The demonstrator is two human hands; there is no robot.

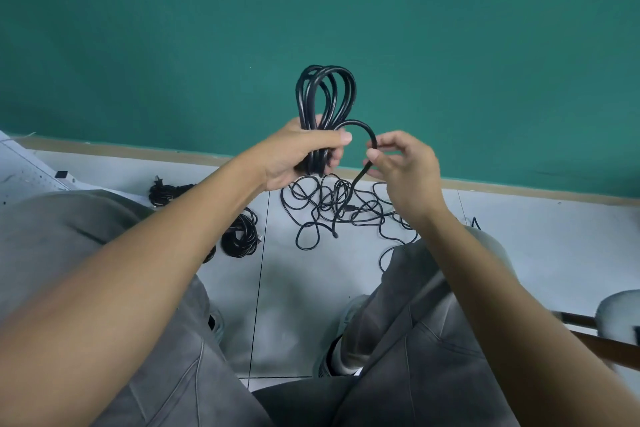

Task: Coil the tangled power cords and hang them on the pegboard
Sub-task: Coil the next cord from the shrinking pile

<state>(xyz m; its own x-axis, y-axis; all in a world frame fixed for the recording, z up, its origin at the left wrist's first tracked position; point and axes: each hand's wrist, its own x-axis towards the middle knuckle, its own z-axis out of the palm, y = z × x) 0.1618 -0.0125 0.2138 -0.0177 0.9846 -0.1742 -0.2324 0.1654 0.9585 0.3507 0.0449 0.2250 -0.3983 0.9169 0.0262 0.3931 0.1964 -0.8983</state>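
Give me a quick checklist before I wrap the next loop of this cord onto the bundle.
1. Left hand grips the coiled loops: ok.
2. Right hand pinches the free strand: ok.
3. Loops lie even and together: ok.
4. Free strand's tail clear of the tangled pile on the floor: cannot tell.
5. Finished coils lie apart from the pile: ok.
6. Pegboard hook free: cannot tell.

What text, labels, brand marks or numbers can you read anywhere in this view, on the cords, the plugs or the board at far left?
None can be read.
Coiled cord held in the left hand: plain black jacket, no print visible.
Tangled cords on the floor: too thin and small to show any marking.
Coiled bundles at left: no visible label.
White perforated board: only holes, no writing.
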